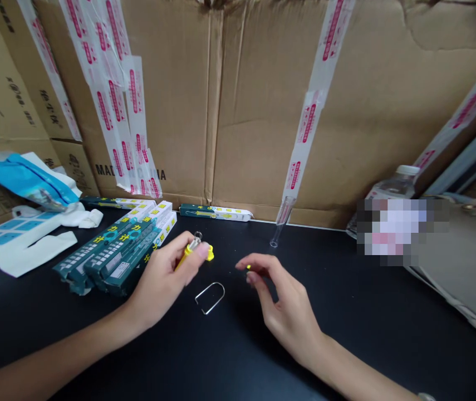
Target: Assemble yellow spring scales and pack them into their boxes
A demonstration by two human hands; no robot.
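My left hand (166,273) is closed around a yellow plastic piece (210,253) with a metal coil and a small ring (197,236) at its top; it looks like the inside of a spring scale. Thumb and forefinger of my right hand (281,301) curl toward each other around a tiny yellow bit (249,267). Whether both fingertips press on it is hard to see. On the black table between my hands lies a bent U-shaped metal wire (210,298). A clear tube (281,223) leans near the cardboard, beyond my right hand.
Several dark green printed boxes (112,250) lie left of my left hand, and another slim box (216,212) rests along the cardboard wall (258,111). At far left are a power strip (12,236) and a blue packet (29,175). A bottle (396,181) and grey bag (463,245) occupy the right.
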